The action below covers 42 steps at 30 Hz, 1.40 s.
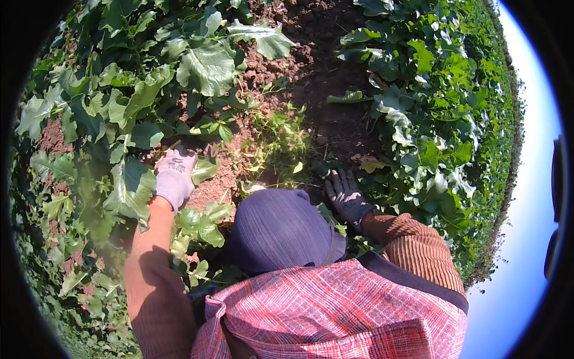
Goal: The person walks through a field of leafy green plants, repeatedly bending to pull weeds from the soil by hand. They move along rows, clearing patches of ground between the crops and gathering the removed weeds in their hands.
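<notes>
My left hand (177,167), in a pale mauve-grey knitted glove, reaches down among the lobed green leaves left of the soil strip. Its fingers curl down beside a thin stem; whatever is in them is hidden. On the right, my right hand (345,194) wears a similar glove and rests on the dark soil at the edge of the right-hand plants, fingers spread and in shade. Between the hands, light-green weeds (281,143) grow in a low clump on the reddish soil (209,188), touching neither glove.
Leafy crop plants (203,63) crowd the left; another dense row (442,119) runs along the right. Crumbly bare soil (329,84) lies between them. Rounded dark-blue cloth (278,230) and pink plaid cloth (335,305) fill the lower middle between my brown-sleeved arms, covering the ground there.
</notes>
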{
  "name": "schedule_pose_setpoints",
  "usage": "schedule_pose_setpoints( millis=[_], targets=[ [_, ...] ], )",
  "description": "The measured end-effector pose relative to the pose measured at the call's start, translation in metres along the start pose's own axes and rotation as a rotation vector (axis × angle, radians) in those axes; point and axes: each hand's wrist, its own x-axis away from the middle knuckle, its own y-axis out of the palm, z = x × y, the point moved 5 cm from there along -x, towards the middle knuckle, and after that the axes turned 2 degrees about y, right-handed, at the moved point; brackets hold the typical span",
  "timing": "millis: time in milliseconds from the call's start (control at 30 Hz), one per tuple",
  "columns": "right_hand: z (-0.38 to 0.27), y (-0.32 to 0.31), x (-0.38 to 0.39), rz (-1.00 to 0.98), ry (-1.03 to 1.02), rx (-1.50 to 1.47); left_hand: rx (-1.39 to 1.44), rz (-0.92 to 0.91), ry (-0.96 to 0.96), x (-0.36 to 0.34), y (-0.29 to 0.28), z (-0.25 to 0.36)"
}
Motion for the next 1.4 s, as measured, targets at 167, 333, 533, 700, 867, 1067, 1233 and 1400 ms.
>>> schedule_pose_setpoints(
  millis=[167,333,533,700,867,1067,1233,1400],
  targets=[
    [0.003,0.008,0.000,-0.042,0.018,0.018,0.058,-0.060,-0.022,-0.013,0.009,-0.006],
    [0.003,0.009,0.002,-0.047,0.007,0.092,0.037,0.345,0.227,0.000,0.008,-0.013],
    [0.001,0.010,0.000,-0.077,0.046,0.134,0.076,0.178,0.334,-0.013,0.032,-0.030],
    [0.002,0.023,0.001,-0.049,0.051,0.166,-0.094,0.005,0.295,-0.026,0.044,-0.034],
    [-0.007,0.002,-0.009,-0.188,0.143,0.200,-0.122,-0.027,0.260,-0.027,0.044,-0.033],
    [-0.009,-0.117,0.007,-0.004,0.473,-0.226,-0.108,-0.141,0.190,-0.031,0.045,-0.034],
    [0.085,-0.110,0.060,-0.483,0.985,-0.190,-0.083,-0.045,0.226,-0.026,0.043,-0.032],
    [0.101,-0.117,0.072,-0.414,1.042,-0.326,-0.044,-0.010,0.223,-0.025,0.039,-0.029]
  ],
)
